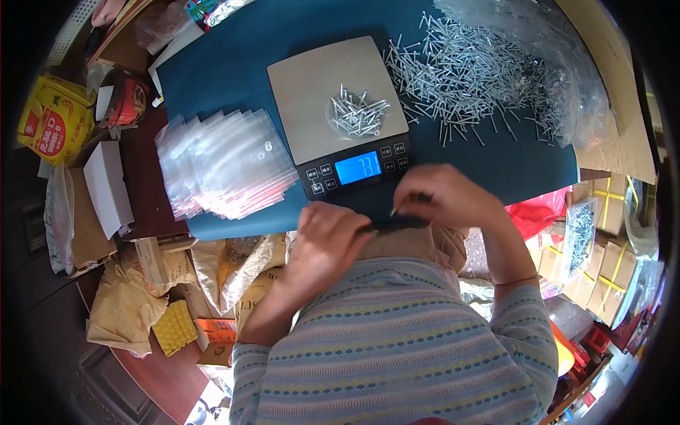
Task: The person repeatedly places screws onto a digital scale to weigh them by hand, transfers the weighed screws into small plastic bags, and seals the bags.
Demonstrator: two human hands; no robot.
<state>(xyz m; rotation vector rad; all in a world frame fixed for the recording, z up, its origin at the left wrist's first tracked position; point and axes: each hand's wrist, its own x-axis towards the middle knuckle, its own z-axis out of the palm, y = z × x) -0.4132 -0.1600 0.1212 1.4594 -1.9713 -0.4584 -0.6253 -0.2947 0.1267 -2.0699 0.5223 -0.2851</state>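
My left hand and my right hand are together at the near edge of the blue mat, pinching a dark, thin object between them; I cannot tell what it is. Just beyond my hands stands a digital scale with a lit blue display. A small heap of silver screws lies on its platform. A fanned stack of clear zip bags rests to the left of the scale.
A large pile of loose screws spreads on plastic sheet at the mat's right. Cardboard boxes and a bag of screws sit at the right. Paper bags, a white box and yellow packets crowd the left.
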